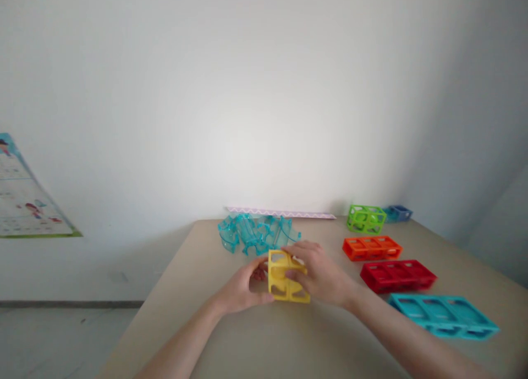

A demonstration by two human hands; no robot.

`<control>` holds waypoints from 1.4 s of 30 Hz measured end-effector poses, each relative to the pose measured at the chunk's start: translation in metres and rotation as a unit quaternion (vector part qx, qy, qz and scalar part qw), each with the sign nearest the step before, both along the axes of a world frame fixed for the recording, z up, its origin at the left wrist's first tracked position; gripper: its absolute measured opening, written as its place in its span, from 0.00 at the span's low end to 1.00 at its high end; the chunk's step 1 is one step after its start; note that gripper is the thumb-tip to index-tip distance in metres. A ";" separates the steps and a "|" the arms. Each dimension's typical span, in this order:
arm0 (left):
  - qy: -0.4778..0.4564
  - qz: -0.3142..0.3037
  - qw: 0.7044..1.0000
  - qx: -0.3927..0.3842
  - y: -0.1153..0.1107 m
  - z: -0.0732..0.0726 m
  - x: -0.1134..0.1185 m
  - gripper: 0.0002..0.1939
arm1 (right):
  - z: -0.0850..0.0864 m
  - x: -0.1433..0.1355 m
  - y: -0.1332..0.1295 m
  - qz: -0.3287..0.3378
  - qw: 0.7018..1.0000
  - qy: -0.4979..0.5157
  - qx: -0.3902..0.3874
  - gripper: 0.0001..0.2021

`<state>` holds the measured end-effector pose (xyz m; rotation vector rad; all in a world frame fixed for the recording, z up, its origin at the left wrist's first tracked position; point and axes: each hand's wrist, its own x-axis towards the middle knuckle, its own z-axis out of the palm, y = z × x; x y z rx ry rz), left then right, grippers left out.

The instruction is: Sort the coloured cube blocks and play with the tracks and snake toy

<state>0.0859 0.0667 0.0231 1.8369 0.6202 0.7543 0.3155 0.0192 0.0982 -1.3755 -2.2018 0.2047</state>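
Observation:
A yellow openwork plastic block with window-like cutouts is held between both hands over the near middle of the table. My left hand grips its left side, thumb at the lower corner and fingers behind the upper edge. From the right, my right hand closes on the block, fingers over its top and thumb across the front face. Whether the block rests on the table cannot be made out. Just beyond the hands lies a pile of clear teal curved plastic pieces.
Along the right side stand a green frame block, an orange one, a red one and a turquoise one. Behind them is a small blue piece. A patterned strip lies by the wall.

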 end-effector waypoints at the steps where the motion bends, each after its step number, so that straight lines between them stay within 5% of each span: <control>1: 0.005 0.007 1.000 0.010 0.001 -0.001 -0.001 0.38 | 0.009 0.012 0.011 -0.017 1.000 -0.006 -0.003 0.20; 4: 0.018 0.012 0.999 0.023 0.004 -0.002 -0.003 0.36 | 0.036 0.057 0.051 -0.115 0.991 -0.073 0.006 0.21; 7: 0.025 0.005 0.999 0.026 0.005 -0.001 -0.002 0.33 | 0.044 0.097 0.090 -0.171 0.980 -0.100 -0.009 0.20; 11: 0.024 0.000 0.999 0.026 0.006 -0.001 -0.002 0.31 | 0.019 0.126 0.119 -0.204 0.970 -0.125 -0.042 0.18; 17: 0.023 -0.001 0.999 0.028 0.007 -0.003 -0.003 0.32 | -0.008 0.134 0.125 -0.241 0.962 -0.120 -0.049 0.15; 24: 0.016 0.015 0.999 0.028 0.006 0.000 -0.001 0.27 | -0.006 0.094 0.106 -0.257 0.963 -0.062 0.055 0.14; 32: 0.000 0.140 0.990 0.019 0.012 -0.005 0.001 0.12 | -0.077 -0.008 0.053 -0.194 0.973 -0.026 0.123 0.19; 38: -0.072 0.357 0.929 0.070 0.035 -0.006 -0.014 0.10 | -0.080 -0.009 0.058 -0.135 0.984 -0.034 0.115 0.17; 42: -0.079 0.425 0.899 0.072 0.050 -0.009 -0.026 0.10 | -0.083 0.001 0.069 -0.125 0.988 -0.028 0.089 0.15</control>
